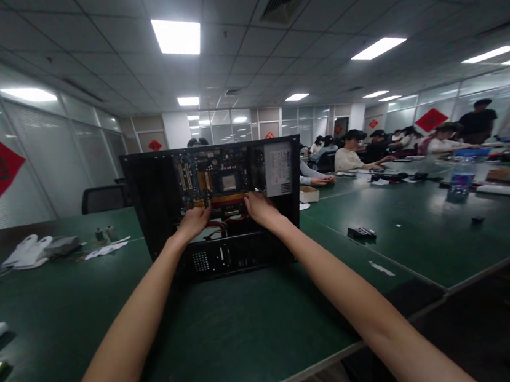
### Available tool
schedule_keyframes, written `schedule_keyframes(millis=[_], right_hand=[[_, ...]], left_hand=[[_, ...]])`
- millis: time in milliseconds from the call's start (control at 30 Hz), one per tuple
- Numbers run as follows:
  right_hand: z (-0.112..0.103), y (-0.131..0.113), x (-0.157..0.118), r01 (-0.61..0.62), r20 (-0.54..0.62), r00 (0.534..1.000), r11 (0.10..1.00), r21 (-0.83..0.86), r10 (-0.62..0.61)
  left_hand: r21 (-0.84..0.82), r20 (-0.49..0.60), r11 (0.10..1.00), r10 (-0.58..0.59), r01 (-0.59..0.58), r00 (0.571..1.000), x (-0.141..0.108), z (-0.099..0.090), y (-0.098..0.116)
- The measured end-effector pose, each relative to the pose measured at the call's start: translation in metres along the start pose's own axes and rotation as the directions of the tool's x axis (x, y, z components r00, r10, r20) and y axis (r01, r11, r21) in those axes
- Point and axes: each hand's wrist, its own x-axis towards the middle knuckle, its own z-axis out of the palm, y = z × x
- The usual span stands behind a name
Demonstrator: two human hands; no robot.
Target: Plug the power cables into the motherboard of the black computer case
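Note:
A black computer case (241, 267) stands on the green table in front of me with its open side facing me. Inside it is a motherboard (209, 162) with a square metallic processor (228, 182) and light and orange slots. My left hand (195, 220) reaches in at the left end of the orange-red memory slots (228, 200), fingers drawn together. At the right end of the same slots is my right hand (261, 209), its thumb and fingers closed too. What the fingertips grip is too dark and small to make out. A power supply (279, 169) with a white label sits at upper right.
On the left of the green table (253, 327) lie a white plastic bag (30, 251), a grey block (61, 246) and papers. A small black part (361, 233) and a water bottle (462, 178) are at the right. Several people sit along the far right.

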Motion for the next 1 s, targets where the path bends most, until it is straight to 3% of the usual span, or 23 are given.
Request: schedule_keyframes(millis=[67,233,533,1000], right_hand=[[0.006,0.003,0.010,-0.086,0.018,0.996,0.996,0.010,0.085],[0.015,0.012,0.016,-0.153,0.008,0.988,0.988,0.016,0.153],[0.014,0.016,0.020,-0.206,0.035,0.978,0.979,-0.002,0.206],[0.013,0.014,0.020,-0.272,0.015,0.962,0.962,0.001,0.272]], left_hand=[[0.025,-0.036,0.997,-0.073,0.074,0.997,0.009,0.001,-0.006],[0.128,-0.099,0.989,-0.062,0.074,0.993,0.022,0.001,-0.006],[0.209,-0.124,0.969,-0.105,0.130,0.987,0.018,0.006,0.006],[0.151,-0.130,0.975,-0.143,0.162,0.981,0.016,0.004,0.011]])
